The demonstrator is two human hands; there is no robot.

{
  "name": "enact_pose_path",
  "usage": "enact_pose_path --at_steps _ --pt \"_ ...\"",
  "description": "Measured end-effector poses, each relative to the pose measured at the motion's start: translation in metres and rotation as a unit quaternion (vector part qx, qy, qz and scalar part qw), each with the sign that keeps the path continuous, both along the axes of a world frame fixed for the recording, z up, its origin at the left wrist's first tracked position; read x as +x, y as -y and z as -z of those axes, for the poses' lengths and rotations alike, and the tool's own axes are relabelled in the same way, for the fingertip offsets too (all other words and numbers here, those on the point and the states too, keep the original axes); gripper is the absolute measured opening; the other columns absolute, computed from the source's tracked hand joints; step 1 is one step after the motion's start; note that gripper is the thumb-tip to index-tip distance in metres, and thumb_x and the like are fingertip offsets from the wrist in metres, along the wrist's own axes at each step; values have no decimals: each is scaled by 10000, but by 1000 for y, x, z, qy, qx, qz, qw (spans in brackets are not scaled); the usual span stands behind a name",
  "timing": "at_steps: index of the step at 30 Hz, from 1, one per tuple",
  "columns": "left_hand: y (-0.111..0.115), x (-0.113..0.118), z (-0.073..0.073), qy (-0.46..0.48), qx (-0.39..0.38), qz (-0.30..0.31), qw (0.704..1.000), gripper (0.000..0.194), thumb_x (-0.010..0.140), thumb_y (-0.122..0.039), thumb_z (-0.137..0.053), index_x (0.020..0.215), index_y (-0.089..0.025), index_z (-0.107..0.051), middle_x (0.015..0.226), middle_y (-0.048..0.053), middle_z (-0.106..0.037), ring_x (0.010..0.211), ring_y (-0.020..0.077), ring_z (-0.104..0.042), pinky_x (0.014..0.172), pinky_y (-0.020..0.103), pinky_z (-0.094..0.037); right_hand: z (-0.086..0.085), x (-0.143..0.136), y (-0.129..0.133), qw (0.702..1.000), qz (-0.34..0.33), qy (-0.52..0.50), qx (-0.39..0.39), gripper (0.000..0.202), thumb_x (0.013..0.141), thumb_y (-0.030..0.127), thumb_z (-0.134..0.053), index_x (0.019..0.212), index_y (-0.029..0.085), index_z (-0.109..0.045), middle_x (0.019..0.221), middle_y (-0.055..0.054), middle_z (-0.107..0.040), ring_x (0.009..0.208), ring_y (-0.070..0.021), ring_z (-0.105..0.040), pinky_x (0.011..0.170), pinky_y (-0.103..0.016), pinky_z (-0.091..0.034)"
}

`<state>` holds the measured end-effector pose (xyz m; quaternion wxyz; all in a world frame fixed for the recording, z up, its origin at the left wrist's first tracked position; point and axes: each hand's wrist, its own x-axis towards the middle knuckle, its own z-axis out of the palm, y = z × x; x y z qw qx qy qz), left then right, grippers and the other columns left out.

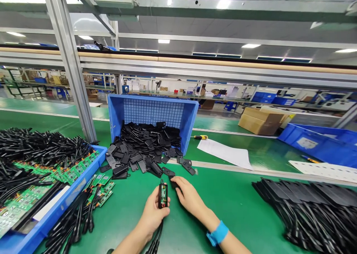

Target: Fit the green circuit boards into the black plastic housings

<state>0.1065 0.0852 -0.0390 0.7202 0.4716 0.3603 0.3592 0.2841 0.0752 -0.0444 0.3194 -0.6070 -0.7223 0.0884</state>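
Observation:
My left hand is closed around a small black plastic housing. Its open face shows a green circuit board with red wires at the lower end, and black cables hang from it toward me. Just to the right, my right hand, with a blue wristband, has its fingers curled over a black plastic cover, mostly hidden beneath them. Beyond both hands, black covers spill out of a tipped blue crate onto the green bench.
At left, a blue tray holds circuit boards with black cables; more cabled boards lie beside it. Assembled black units are piled at right. Farther back are a screwdriver, a paper sheet, a cardboard box and an upright metal post.

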Motion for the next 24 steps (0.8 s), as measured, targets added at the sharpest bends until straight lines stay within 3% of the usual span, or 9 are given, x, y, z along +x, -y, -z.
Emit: enact_pose_path --at_steps 3,8,10,15,17,19,22,24 --pt "-3 1 6 6 -13 -23 1000 688 495 -158 -728 1151 -150 -521 818 41 -645 760 158 -586 694 250 -439 2 -5 11 1000 3 -28 -2 538 689 10 -429 1182 207 -517 1201 -76 -568 1126 -211 -507 986 -404 -405" --pt "-6 4 9 1 -36 -25 999 629 502 -255 -773 1075 -175 -529 924 74 -647 719 154 -606 585 239 -452 -1 -11 11 995 98 -4 18 325 736 214 -625 1055 202 -560 1038 -92 -584 977 -270 -534 843 -431 -458" --pt "-6 5 9 -2 -36 -16 999 628 507 -282 -780 1071 -177 -524 983 93 -645 705 148 -614 562 231 -454 0 -10 8 992 122 34 29 326 737 256 -665 1045 195 -576 991 -99 -585 924 -278 -542 796 -428 -472" --pt "-4 2 3 -5 -38 2 999 659 537 -303 -788 1112 -176 -490 1017 111 -646 662 133 -623 558 231 -467 1 -3 5 994 94 57 -4 207 856 197 -495 1011 188 -632 895 -101 -626 871 -260 -579 757 -398 -492" --pt "-3 1 -1 2 -49 7 999 644 570 -290 -783 1127 -169 -483 973 105 -660 674 127 -625 593 231 -478 0 -2 7 995 96 -15 7 255 882 200 -420 1035 180 -623 899 -96 -634 854 -242 -594 779 -403 -491" --pt "-2 0 -4 10 -64 19 998 591 600 -288 -774 1109 -160 -502 934 105 -672 683 129 -631 610 230 -481 -4 -4 11 984 99 -149 11 302 876 253 -425 1134 185 -567 900 -74 -623 739 -198 -605 707 -372 -516" --pt "-2 0 -5 13 -77 48 996 521 608 -298 -778 1050 -147 -549 925 113 -676 698 140 -646 604 225 -480 -11 -10 18 926 75 -369 -4 470 815 379 -528 1248 217 -446 873 -22 -567 571 -131 -564 530 -297 -516" --pt "-1 0 -5 13 -69 67 995 512 604 -311 -787 1035 -143 -568 938 112 -672 717 147 -654 599 220 -482 -17 -16 23 891 56 -451 -10 478 784 436 -577 1195 218 -468 816 1 -547 573 -124 -562 512 -267 -502"
